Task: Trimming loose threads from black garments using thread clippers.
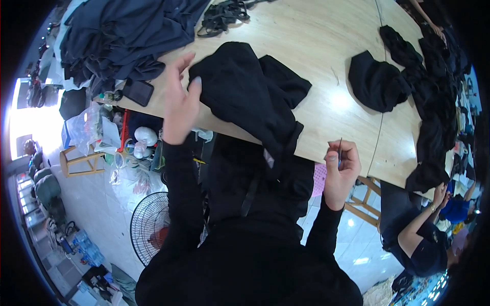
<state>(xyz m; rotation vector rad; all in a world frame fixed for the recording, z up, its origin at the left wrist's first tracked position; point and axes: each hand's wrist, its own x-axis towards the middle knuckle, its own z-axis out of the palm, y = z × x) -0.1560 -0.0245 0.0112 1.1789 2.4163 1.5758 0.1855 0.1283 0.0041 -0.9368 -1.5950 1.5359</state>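
A black cloth garment [240, 86] lies crumpled on the pale wooden table [306, 30], its lower end hanging over the near edge towards my lap. A small pale patch, perhaps a label, shows near that hanging end. My left hand [182, 104] is at the garment's left side, thumb and fingers apart; whether the thumb touches the cloth is unclear. Off the table's near edge, to the right of the garment, my right hand [343, 173] is closed round a small thin metal tool [340, 150]. Its fingers hide most of the tool.
A dark cloth heap [127, 35] and a phone [138, 92] lie at the left, black straps [224, 18] farther back. More black pieces [377, 81] are on the right, where other people work [418, 239]. A fan [150, 227] stands below left, near a wooden stool [81, 160].
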